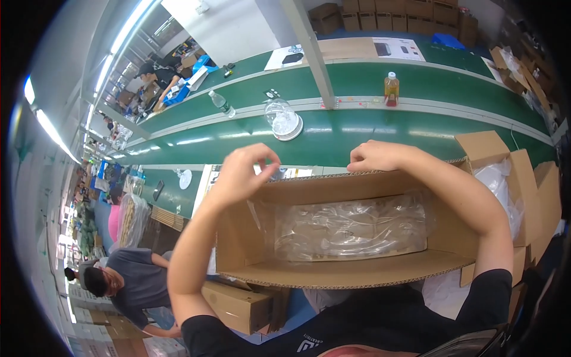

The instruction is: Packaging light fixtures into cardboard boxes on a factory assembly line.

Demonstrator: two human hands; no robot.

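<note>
A long open cardboard box (351, 276) is right in front of me, its top facing up. A crinkled clear plastic bag (351, 229) lies along its bottom. My left hand (244, 172) is above the far left corner, fingers curled and thumb bent toward the fingertips; whatever is between them is too small to make out. At the far rim, my right hand (380, 156) is closed on the box's edge, fingers pointing left. Both forearms reach around the box's ends.
Beyond the box runs a green conveyor belt (333, 140) with a clear plastic dome on a white base (285, 124). A water bottle (222, 104) and a drink bottle (391, 90) stand behind. Another open carton (523, 178) is at right. A co-worker (134, 279) is at lower left.
</note>
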